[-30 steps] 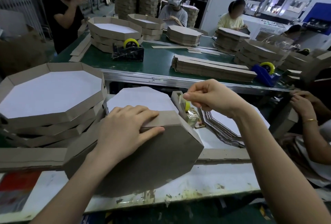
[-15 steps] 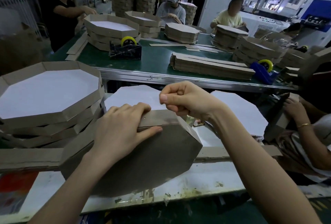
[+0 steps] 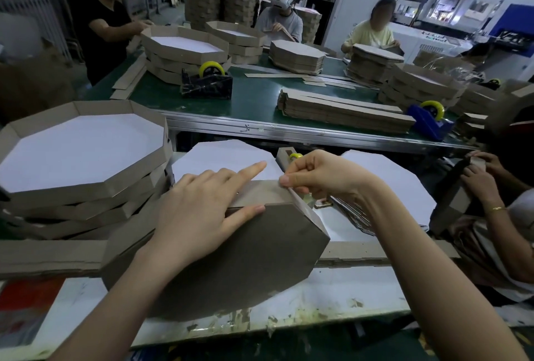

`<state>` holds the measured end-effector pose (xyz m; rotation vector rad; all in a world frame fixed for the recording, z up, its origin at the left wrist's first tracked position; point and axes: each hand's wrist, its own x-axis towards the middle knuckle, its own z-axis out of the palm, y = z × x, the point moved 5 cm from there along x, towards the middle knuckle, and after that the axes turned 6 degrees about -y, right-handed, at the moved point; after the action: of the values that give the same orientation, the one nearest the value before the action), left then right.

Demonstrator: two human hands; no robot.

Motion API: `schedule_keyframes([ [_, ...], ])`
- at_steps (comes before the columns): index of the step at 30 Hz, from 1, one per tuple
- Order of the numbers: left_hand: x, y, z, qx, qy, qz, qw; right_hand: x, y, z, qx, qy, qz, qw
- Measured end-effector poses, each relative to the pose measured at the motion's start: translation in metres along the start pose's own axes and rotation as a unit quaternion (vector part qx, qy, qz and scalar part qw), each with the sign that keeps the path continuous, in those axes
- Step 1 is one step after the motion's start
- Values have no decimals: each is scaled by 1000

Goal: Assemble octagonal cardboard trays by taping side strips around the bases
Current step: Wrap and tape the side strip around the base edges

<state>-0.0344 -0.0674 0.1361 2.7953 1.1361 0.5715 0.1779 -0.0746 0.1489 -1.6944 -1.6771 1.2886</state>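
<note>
At your far left, a stack of finished trays (image 3: 83, 158) sits on the surface (image 3: 346, 294). Just right of it, the tray (image 3: 245, 253) stands tilted on its edge, brown underside toward you. Your left hand (image 3: 202, 204) lies flat over its top, fingers straight across the side strip (image 3: 260, 191), thumb pressed on the base's edge. Your right hand (image 3: 320, 176), fingers curled, pinches the strip's upper right corner. Behind that hand a tape dispenser (image 3: 284, 155) peeks out, and a pile of white bases (image 3: 398, 187) lies further right.
</note>
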Motion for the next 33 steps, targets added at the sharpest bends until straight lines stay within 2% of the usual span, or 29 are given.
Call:
schedule_keyframes([
  [10,1,4,0,40,-27,12,999,-2,15,0,36,-18,45,998],
  [15,2,4,1,36,-32,13,999,-1,22,7,35,27,61,997],
  [20,0,4,-1,35,-23,6,999,-3,26,9,-23,65,57,996],
  [23,0,5,0,32,-33,7,999,-4,29,5,-47,83,27,995],
  [27,1,6,1,26,-39,10,999,3,30,8,-44,25,-35,998],
  [33,1,5,1,16,-42,8,999,13,41,8,5,-99,-38,994],
])
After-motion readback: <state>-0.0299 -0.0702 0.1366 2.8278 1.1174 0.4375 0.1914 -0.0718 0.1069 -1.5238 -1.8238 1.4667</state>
